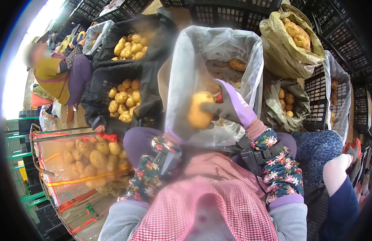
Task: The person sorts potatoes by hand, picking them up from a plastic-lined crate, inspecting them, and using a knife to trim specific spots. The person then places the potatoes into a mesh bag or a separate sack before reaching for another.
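Observation:
My left hand point(184, 126), gloved and smeared by motion, is at the left side of a large potato point(200, 109) over the plastic-lined crate point(178, 64). From the right, my right hand point(224, 107) in a purple and grey glove has its fingers on the same potato. Something red, too small to make out, shows by the right thumb. Inside the crate lie a brown potato point(237, 64) and some loose debris.
Black-lined crates of potatoes point(121, 98) stand to the left, with a clear bag of potatoes point(98, 158) below. Green sacks point(288, 60) are at the right. One person point(53, 76) sits at the upper left; another person's arm point(336, 172) is at the right.

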Tool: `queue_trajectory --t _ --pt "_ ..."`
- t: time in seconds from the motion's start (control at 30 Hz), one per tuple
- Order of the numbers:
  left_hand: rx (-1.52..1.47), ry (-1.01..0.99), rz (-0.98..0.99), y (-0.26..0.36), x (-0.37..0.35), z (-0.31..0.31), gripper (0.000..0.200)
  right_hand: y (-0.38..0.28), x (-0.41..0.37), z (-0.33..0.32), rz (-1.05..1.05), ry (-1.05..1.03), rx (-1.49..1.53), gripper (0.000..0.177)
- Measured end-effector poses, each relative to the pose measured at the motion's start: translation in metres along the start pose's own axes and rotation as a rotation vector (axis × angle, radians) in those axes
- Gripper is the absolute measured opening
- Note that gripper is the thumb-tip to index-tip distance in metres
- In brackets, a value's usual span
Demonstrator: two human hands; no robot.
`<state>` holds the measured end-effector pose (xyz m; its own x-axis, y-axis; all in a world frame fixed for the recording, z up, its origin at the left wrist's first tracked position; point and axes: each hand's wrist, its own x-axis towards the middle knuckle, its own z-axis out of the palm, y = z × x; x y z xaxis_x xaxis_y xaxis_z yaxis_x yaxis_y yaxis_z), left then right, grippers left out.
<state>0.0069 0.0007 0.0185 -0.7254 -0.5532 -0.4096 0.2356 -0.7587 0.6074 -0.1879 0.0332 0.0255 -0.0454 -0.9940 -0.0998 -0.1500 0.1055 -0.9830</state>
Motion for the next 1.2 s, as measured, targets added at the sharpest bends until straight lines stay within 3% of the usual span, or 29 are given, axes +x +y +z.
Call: queue_trajectory --t 0.03,0.1,0.2,0.27,0.3,0.4,0.47,0.57,0.63,0.73,0.77,0.83,0.87,0.97,1.0,1.03,1.07,1.13,1.2 --pt "-0.010 -0.046 -0.008 -0.003 0.001 -0.001 0.076 0.004 0.004 0.000 -0.054 -0.001 0.036 0.052" --pt "-0.032 -0.142 -0.025 -0.008 0.003 -0.009 0.077 0.010 0.005 -0.012 0.193 -0.024 0.374 0.047" --pt "-0.003 -0.077 -0.002 -0.010 0.002 0.003 0.077 0.000 -0.002 -0.004 0.136 0.041 0.392 0.036" --pt "0.016 -0.142 0.031 -0.004 0.006 0.006 0.077 -0.004 -0.003 -0.003 -0.010 0.031 0.093 0.033" --pt "0.023 -0.165 0.040 -0.005 0.005 0.006 0.077 0.000 0.000 -0.003 -0.041 -0.042 0.155 0.036" --pt "-0.006 0.046 -0.001 -0.016 0.005 0.002 0.077 0.001 -0.001 -0.001 0.198 0.147 0.084 0.038" --pt "-0.002 -0.118 -0.016 -0.012 0.005 0.007 0.075 -0.004 -0.004 -0.005 0.242 0.168 0.229 0.040" --pt "0.073 -0.030 -0.016 -0.006 0.002 0.026 0.074 -0.007 -0.002 -0.008 0.249 0.195 0.390 0.044" --pt "0.387 0.079 0.148 -0.004 -0.001 0.032 0.072 -0.002 0.002 -0.009 0.198 0.245 0.445 0.048" --pt "1.128 0.126 0.532 0.004 0.005 0.033 0.064 -0.015 -0.002 -0.005 -0.173 0.108 0.299 0.058" --pt "1.308 0.153 0.586 0.005 0.006 0.029 0.059 -0.007 -0.002 -0.011 -0.108 0.021 0.087 0.060" --pt "1.348 0.200 0.594 0.002 0.008 0.019 0.054 -0.003 0.001 -0.010 -0.003 -0.124 0.293 0.057" --pt "1.206 0.208 0.551 -0.002 0.011 0.012 0.054 -0.008 0.001 -0.009 0.053 -0.191 0.397 0.055" --pt "0.771 0.220 0.413 -0.015 0.020 -0.002 0.052 -0.018 -0.003 -0.013 0.248 -0.056 0.417 0.046" --pt "0.809 0.211 0.428 -0.019 0.021 -0.006 0.052 -0.019 -0.003 -0.015 0.337 -0.028 0.395 0.044" --pt "0.845 0.203 0.445 -0.017 0.018 0.001 0.052 -0.014 -0.007 -0.006 0.174 0.012 0.397 0.037" --pt "1.064 0.179 0.523 -0.016 0.014 0.006 0.053 -0.011 -0.008 -0.007 0.200 0.026 0.380 0.035" --pt "0.899 0.074 0.416 -0.009 0.010 0.022 0.054 -0.012 -0.012 -0.013 0.248 0.063 0.343 0.032" --pt "0.136 -0.060 0.035 0.005 0.006 0.039 0.053 -0.010 -0.011 -0.020 0.338 0.034 0.574 0.033"
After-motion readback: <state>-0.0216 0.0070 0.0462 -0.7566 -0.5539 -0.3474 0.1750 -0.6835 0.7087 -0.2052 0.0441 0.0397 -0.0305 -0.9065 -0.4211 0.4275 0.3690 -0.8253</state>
